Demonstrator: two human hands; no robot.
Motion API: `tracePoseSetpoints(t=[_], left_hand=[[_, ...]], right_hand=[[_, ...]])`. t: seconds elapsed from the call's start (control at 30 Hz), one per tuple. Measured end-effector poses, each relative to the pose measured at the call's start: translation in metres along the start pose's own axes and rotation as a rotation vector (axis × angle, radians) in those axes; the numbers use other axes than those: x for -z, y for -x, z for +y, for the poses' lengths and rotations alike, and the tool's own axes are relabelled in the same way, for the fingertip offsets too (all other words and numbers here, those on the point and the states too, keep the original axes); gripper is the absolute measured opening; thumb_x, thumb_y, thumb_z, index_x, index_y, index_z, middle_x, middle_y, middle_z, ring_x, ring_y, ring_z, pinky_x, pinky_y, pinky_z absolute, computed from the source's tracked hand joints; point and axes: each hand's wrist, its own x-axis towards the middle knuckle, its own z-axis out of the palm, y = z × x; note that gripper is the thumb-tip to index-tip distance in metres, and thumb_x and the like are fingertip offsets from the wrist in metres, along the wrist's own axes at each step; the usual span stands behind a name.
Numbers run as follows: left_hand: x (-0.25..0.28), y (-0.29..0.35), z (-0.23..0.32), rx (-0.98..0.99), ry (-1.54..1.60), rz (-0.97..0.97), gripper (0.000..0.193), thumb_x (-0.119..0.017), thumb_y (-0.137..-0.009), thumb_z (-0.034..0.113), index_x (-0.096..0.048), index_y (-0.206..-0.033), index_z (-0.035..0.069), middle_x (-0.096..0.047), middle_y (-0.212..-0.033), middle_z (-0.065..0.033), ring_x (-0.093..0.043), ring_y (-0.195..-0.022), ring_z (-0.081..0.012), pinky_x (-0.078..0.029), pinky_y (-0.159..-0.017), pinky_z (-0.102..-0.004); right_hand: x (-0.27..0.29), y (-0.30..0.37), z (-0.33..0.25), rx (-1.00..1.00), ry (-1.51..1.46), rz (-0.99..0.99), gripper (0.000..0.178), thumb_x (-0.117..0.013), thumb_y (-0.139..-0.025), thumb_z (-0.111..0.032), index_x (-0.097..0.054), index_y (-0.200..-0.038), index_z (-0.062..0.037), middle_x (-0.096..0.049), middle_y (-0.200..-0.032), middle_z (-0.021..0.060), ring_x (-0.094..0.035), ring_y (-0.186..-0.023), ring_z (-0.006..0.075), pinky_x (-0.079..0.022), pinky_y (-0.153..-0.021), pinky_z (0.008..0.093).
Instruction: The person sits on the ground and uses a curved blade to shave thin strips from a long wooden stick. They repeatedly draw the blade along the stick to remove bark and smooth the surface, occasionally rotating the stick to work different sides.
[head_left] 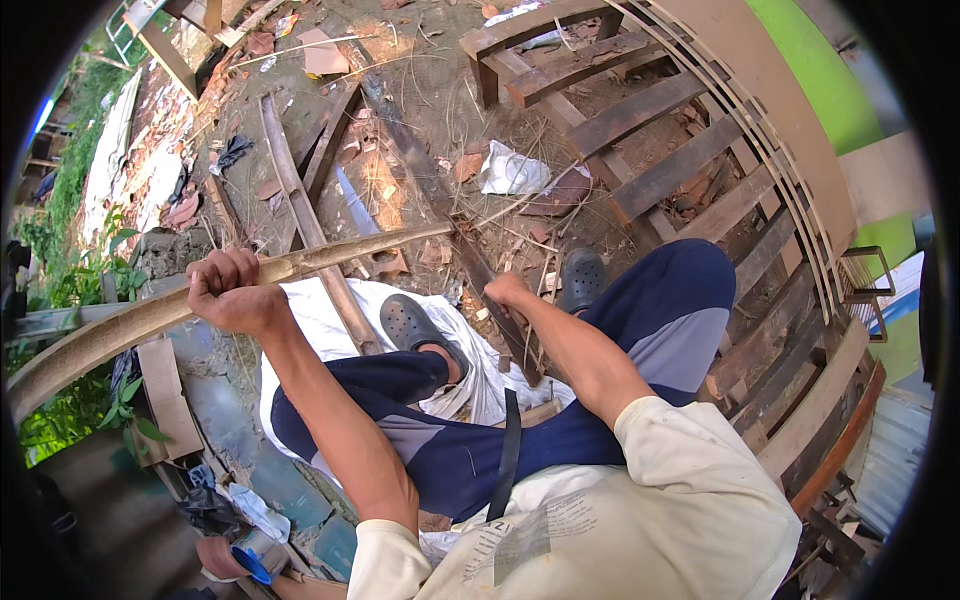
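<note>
My left hand (230,290) is closed around a long, pale half-round strip that looks like split bamboo (345,250). The strip slants from the lower left up to the middle, where its end meets a dark wooden plank (410,145). My right hand (508,292) is clenched beside that plank, just below the strip's end. What its fingers grip, if anything, is hidden. Another curved split strip (300,205) lies crosswise under the held one. A pointed blue-grey blade-like piece (356,205) rests on the ground between the strip and the plank.
Slatted wooden frames (650,120) stand at the right, with thin bent strips (755,130) along them. A white sheet (330,310) lies under my legs. White crumpled plastic (513,168), wood scraps and shavings litter the ground ahead. A concrete block edge (215,370) is at the left.
</note>
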Motion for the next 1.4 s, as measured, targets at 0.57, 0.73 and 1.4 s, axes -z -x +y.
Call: tracePoseSetpoints(t=[0.57, 0.73, 1.4], left_hand=[[0.034, 0.005, 0.074, -0.196, 0.051, -0.071, 0.053, -0.044, -0.095, 0.061, -0.053, -0.094, 0.008, -0.048, -0.076, -0.0036, -0.046, -0.065, -0.0144, -0.039, -0.061, -0.0295], [0.04, 0.012, 0.093, -0.084, 0.056, 0.024, 0.049, -0.05, -0.095, 0.052, -0.03, -0.066, 0.017, -0.021, -0.057, 0.0035, -0.018, -0.049, -0.0093, -0.017, -0.048, -0.027], [0.003, 0.036, 0.045, -0.2, 0.051, 0.048, 0.052, -0.043, -0.093, 0.056, -0.022, -0.064, 0.017, -0.015, -0.054, 0.0038, -0.012, -0.047, -0.0096, -0.012, -0.048, -0.0275]], right_hand=[[0.049, 0.193, -0.065, 0.533, 0.242, 0.198, 0.051, -0.069, -0.079, -0.037, -0.066, -0.1, 0.0097, -0.067, -0.09, 0.0307, -0.067, -0.091, 0.0404, -0.052, -0.083, 0.0463], [0.008, 0.228, -0.071, 0.71, 0.038, 0.117, 0.052, -0.069, -0.082, -0.037, -0.062, -0.111, 0.0057, -0.065, -0.095, 0.0311, -0.064, -0.094, 0.0457, -0.05, -0.083, 0.0474], [0.009, 0.179, -0.043, 0.548, -0.137, 0.314, 0.066, -0.069, -0.081, -0.042, -0.058, -0.118, 0.0115, -0.065, -0.098, 0.0331, -0.065, -0.098, 0.0415, -0.049, -0.086, 0.0435]])
